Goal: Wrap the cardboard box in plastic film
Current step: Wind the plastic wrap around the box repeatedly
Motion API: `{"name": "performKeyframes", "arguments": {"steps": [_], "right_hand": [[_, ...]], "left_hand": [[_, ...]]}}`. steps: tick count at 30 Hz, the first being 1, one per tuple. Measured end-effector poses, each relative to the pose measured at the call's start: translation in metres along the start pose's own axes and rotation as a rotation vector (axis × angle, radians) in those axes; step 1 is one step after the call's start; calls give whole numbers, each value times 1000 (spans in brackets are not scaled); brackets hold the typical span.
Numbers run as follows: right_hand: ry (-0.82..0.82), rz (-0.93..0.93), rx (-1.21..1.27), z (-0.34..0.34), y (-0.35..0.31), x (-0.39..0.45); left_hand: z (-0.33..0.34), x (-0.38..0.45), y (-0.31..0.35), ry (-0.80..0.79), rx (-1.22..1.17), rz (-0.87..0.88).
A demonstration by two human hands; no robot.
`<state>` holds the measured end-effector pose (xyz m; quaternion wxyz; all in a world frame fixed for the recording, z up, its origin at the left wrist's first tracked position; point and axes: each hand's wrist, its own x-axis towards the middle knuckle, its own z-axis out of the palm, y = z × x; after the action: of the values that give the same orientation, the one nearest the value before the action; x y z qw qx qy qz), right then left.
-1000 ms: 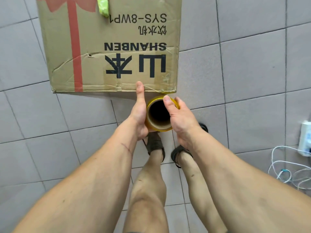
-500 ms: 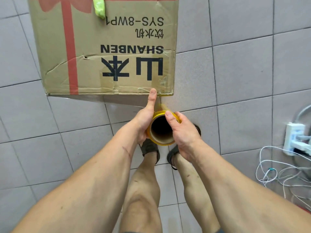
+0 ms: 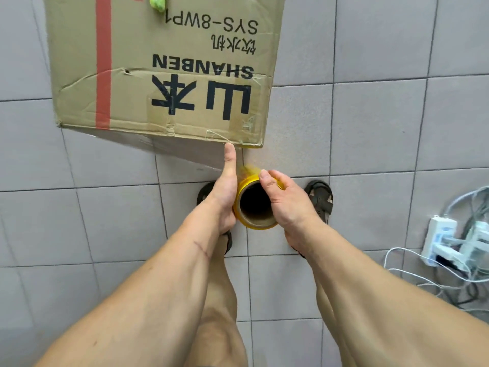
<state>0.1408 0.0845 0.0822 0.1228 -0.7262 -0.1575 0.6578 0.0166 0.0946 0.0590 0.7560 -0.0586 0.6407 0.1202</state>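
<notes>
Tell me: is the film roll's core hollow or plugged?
Hollow: the film roll, held between the left hand and right hand, shows a dark open bore at its near end.

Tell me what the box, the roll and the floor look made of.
Box: brown corrugated cardboard, matte, creased and torn. Roll: a brown tube, likely cardboard, wound with glossy yellowish clear film, likely plastic. Floor: grey matte tiles with grout lines, probably ceramic.
</notes>
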Motion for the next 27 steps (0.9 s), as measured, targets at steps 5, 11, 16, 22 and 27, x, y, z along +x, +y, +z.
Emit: {"name": "performKeyframes", "arguments": {"steps": [5,11,16,22,27], "right_hand": [[4,-71,-230,-15,-11,15],[-78,-55,-247,-34,-22,23],[-136,-55,-210,-55,-35,33],[-100,-118,-412,-62,-51,41],[-195,-138,-418,-83,-61,40]], "left_hand": [[18,5,-5,-11,-91,20],[42,17,-7,310,-11,146],[59,6,9,56,-66,36],[74,18,6,109,-202,34],[85,17,8,92,-317,61]]}}
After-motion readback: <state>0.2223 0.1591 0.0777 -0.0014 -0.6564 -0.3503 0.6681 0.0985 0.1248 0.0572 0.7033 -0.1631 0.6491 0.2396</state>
